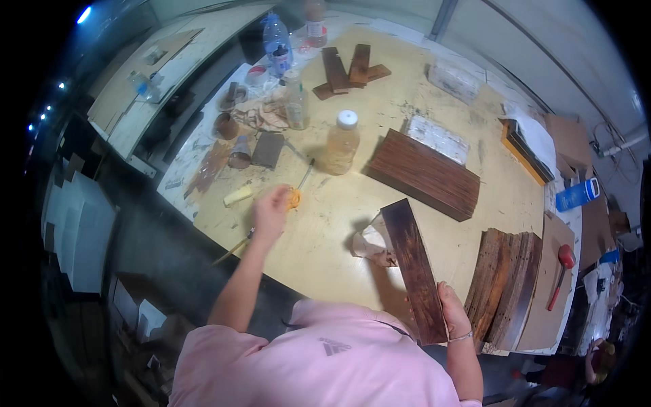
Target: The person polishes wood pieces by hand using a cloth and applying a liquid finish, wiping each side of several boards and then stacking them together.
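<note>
- right hand [453, 311] clasps dark board [413, 271] by one end, near edge of worktop [319, 247]; that grip could let it tip
- left hand [270, 211] half-curled at orange wad [294, 198], hold unclear

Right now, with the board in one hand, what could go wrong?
1. The dark board could slip or tip: only the right hand grips it, close to one end.
2. The white-capped bottle might get knocked over: it stands just beyond the slim tool by the left hand.
3. Swinging the board could bump the large brown block just beyond it.
</note>
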`<state>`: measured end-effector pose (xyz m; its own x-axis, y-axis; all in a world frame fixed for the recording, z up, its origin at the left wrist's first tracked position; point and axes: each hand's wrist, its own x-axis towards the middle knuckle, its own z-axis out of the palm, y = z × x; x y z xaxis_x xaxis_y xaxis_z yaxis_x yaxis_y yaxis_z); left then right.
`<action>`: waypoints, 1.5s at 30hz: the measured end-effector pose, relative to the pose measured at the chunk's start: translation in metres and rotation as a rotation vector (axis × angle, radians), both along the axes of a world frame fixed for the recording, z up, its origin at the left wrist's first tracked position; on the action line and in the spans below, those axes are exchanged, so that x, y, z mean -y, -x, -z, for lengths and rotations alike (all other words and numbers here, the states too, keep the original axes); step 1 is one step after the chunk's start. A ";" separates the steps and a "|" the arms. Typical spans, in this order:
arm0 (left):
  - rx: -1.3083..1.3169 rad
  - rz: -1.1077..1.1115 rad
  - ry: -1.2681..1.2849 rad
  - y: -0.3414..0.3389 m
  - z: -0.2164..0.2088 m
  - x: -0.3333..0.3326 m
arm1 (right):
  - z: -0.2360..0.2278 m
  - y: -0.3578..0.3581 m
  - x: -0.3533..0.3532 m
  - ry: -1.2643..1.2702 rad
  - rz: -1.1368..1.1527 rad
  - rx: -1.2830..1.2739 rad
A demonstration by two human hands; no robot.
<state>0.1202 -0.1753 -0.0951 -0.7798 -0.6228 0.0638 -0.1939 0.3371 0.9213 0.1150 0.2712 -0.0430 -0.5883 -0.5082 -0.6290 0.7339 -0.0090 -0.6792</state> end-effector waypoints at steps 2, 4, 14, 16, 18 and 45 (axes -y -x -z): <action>0.059 -0.217 0.230 -0.018 0.016 0.057 | 0.000 0.009 0.007 -0.005 -0.075 -0.051; 0.119 -0.235 0.532 -0.034 0.014 0.090 | 0.004 0.018 0.014 0.010 -0.127 -0.076; 0.187 -0.173 0.761 -0.047 0.051 0.107 | 0.016 0.036 0.054 0.045 -0.081 0.023; 0.107 -0.219 0.418 -0.037 0.050 0.096 | 0.016 0.036 0.056 0.010 -0.112 -0.006; -0.086 -0.253 -0.214 -0.026 0.042 0.078 | 0.010 0.035 0.060 0.012 -0.110 -0.039; -0.352 0.558 0.470 0.010 -0.079 -0.142 | -0.014 0.007 0.050 -0.135 -0.138 -0.256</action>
<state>0.1101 -0.0336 -0.0166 -0.8529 0.0048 0.5220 0.3923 0.6656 0.6349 0.1080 0.2210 -0.0286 -0.6673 -0.5162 -0.5369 0.5274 0.1815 -0.8300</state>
